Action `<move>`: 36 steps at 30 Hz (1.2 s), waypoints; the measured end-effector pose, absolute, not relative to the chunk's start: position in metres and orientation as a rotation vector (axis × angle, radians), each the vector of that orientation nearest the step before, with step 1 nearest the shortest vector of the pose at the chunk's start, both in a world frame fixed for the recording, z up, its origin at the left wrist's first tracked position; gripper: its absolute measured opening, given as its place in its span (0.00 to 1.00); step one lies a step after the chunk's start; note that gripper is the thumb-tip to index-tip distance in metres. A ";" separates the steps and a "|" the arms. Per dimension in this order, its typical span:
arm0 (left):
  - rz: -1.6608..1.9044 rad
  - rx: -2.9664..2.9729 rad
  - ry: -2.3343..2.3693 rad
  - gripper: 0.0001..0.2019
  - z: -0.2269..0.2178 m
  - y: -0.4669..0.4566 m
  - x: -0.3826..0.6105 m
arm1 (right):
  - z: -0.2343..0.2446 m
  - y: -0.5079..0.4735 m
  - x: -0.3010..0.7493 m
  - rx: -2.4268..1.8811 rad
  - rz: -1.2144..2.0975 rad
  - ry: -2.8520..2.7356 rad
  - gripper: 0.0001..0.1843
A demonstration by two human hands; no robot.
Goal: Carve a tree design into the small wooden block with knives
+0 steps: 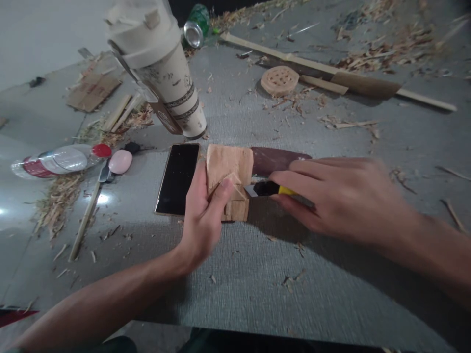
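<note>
Currently, wooden block sits between the hands, clasped in left hand; right hand grips black-and-yellow cutter, blade at the block. Phone lies just left of left hand; tumbler stands beyond it.

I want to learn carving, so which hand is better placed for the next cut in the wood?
Probably the right hand: it grips the black-and-yellow cutter, whose blade points toward the wood. The left hand is busy holding the wood, thumb against it.
</note>
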State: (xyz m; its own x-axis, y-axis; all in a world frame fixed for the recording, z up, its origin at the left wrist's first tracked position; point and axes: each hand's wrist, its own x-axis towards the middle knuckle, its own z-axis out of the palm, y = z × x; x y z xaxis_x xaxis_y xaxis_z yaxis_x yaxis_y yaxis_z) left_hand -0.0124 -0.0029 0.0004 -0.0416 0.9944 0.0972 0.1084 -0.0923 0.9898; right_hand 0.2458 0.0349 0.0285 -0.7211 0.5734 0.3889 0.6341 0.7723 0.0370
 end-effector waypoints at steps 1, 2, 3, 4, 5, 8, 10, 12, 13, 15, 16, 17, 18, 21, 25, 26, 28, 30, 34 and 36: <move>1.266 1.376 1.283 0.12 0.001 -0.002 -0.013 | 0.029 0.035 0.246 -0.938 -0.246 -2.609 0.18; 1.265 1.419 1.292 0.13 0.001 -0.001 -0.014 | 0.029 0.034 0.246 -0.948 -0.253 -2.610 0.18; 1.266 1.460 1.301 0.13 0.001 0.000 -0.015 | 0.029 0.033 0.245 -0.953 -0.261 -2.608 0.18; 1.268 1.491 1.309 0.13 0.001 0.001 -0.016 | 0.030 0.033 0.245 -0.954 -0.267 -2.603 0.18; 1.264 1.509 1.317 0.12 0.001 0.002 -0.017 | 0.031 0.032 0.244 -0.958 -0.266 -2.602 0.19; 1.261 1.519 1.329 0.09 0.001 0.002 -0.018 | 0.034 0.032 0.242 -0.978 -0.261 -2.608 0.19; 1.249 1.537 1.319 0.09 0.002 0.001 -0.018 | 0.034 0.032 0.243 -0.983 -0.295 -2.592 0.18; 1.210 1.567 1.293 0.10 0.004 -0.001 -0.017 | 0.034 0.034 0.245 -1.004 -0.342 -2.562 0.16; 1.187 1.578 1.278 0.11 0.005 -0.002 -0.016 | 0.033 0.035 0.246 -1.022 -0.355 -2.550 0.16; 1.159 1.578 1.251 0.11 0.006 -0.004 -0.014 | 0.032 0.036 0.248 -1.037 -0.360 -2.535 0.15; 1.160 1.568 1.246 0.10 0.007 -0.005 -0.014 | 0.032 0.037 0.249 -1.030 -0.349 -2.538 0.15; 1.165 1.560 1.243 0.10 0.007 -0.006 -0.013 | 0.031 0.038 0.250 -1.024 -0.336 -2.538 0.15; 1.168 1.551 1.246 0.10 0.007 -0.006 -0.013 | 0.031 0.039 0.250 -1.020 -0.324 -2.535 0.16; 1.171 1.490 1.272 0.09 0.006 -0.007 -0.013 | 0.031 0.040 0.250 -0.989 -0.306 -2.552 0.16; 1.182 1.445 1.296 0.08 0.006 -0.005 -0.013 | 0.032 0.038 0.249 -0.945 -0.313 -2.615 0.15; 1.185 1.463 1.299 0.08 0.006 -0.005 -0.013 | 0.031 0.037 0.249 -0.942 -0.308 -2.621 0.15; 1.189 1.501 1.300 0.07 0.006 -0.004 -0.013 | 0.029 0.035 0.249 -0.941 -0.298 -2.623 0.15; 1.189 1.515 1.295 0.07 0.006 -0.003 -0.013 | 0.028 0.035 0.249 -0.960 -0.297 -2.625 0.15; 1.189 1.518 1.291 0.06 0.006 -0.004 -0.013 | 0.029 0.037 0.249 -0.978 -0.292 -2.622 0.18; 1.201 1.522 1.281 0.06 0.005 -0.003 -0.013 | 0.031 0.038 0.248 -0.966 -0.301 -2.601 0.18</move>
State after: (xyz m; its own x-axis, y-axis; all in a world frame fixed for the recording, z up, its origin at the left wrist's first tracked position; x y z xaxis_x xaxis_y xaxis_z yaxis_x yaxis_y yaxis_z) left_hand -0.0133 -0.0035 0.0054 0.0387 0.9850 0.1681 0.2307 -0.1725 0.9576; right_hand 0.2481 0.0375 0.0308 -0.7067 0.5885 0.3926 0.6626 0.7451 0.0757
